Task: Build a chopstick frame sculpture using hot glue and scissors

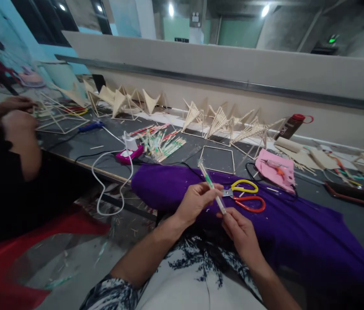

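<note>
Both my hands hold one thin wrapped stick pack (212,186), white with green print, tilted up to the left over a purple cloth (298,232). My left hand (198,200) pinches its middle. My right hand (238,228) pinches its lower end. Two pairs of scissors lie just beyond on the cloth, one yellow-handled (245,186), one red-handled (249,203). A square stick frame (218,159) lies flat on the dark table behind them.
Several folded stick structures (220,122) line the table's back edge. A bundle of wrapped sticks (161,142), a pink charger with white cable (130,153) and a pink cloth (275,170) lie on the table. Another person's hands (17,116) work at the left.
</note>
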Demonstrator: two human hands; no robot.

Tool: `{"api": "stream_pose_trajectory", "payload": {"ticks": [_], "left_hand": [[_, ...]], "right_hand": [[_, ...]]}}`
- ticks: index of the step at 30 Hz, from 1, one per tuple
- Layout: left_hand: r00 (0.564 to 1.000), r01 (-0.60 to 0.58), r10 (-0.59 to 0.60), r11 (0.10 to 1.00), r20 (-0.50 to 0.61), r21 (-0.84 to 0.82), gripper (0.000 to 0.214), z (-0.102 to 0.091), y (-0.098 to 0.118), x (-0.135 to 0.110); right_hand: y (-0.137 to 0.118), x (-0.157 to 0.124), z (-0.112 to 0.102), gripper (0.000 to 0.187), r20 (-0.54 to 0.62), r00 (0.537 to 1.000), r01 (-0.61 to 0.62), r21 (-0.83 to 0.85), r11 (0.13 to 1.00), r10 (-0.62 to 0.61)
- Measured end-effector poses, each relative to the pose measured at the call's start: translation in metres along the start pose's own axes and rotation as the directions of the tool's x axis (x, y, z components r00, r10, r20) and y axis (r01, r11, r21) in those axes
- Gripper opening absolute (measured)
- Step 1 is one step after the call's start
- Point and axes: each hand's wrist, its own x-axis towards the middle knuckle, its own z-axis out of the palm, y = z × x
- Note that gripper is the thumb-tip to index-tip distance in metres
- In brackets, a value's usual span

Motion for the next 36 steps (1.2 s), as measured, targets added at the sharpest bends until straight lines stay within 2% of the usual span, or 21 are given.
{"api": "stream_pose_trajectory", "payload": {"ticks": [4,8,12,17,20,22,26,29,36], "left_hand": [[0.990,-0.072,0.066,0.996,-0.124,-0.046,0.038,-0.009,0.012,0.010],[0.986,-0.028,0.013,0.996,-0.166,-0.090,0.037,-0.011,0.000,0.012],[0.996,0.067,-0.072,0.994,-0.054,-0.090,0.038,0.000,-0.029,0.000],[0.997,-0.024,0.024,1.000,0.072,0.003,0.036,0.003,-0.047,-0.018],[0.991,-0.041,0.030,0.995,0.132,0.088,0.033,-0.010,-0.045,-0.023],[0.990,-0.064,0.047,0.989,0.132,0.131,0.030,-0.021,-0.039,-0.025],[0.996,-0.080,0.083,0.992,-0.026,0.099,0.032,-0.036,-0.024,-0.028],[0.994,-0.080,0.087,0.991,-0.061,0.108,0.028,-0.036,-0.017,-0.030],[0.998,-0.007,0.002,0.995,0.057,0.096,0.026,-0.026,-0.015,-0.034]], "right_hand": [[0.021,-0.014,-0.012,0.031,0.003,0.998,-0.062,-0.078,0.995,0.063],[0.025,-0.016,-0.004,0.032,-0.035,0.999,-0.034,-0.186,0.982,0.028],[0.015,-0.008,0.007,0.032,-0.059,0.998,-0.014,-0.223,0.975,0.001],[0.010,-0.002,0.013,0.032,-0.044,0.999,0.011,-0.260,0.965,-0.023],[0.012,-0.007,0.012,0.033,-0.014,0.999,0.046,-0.308,0.950,-0.053],[0.012,-0.012,0.009,0.031,0.019,0.997,0.073,-0.357,0.931,-0.071],[0.014,-0.018,0.001,0.029,0.044,0.993,0.115,-0.431,0.895,-0.107],[0.016,-0.017,-0.002,0.030,0.062,0.988,0.156,-0.456,0.876,-0.143],[0.015,-0.021,-0.003,0.033,0.049,0.993,0.122,-0.468,0.875,-0.112]]}}
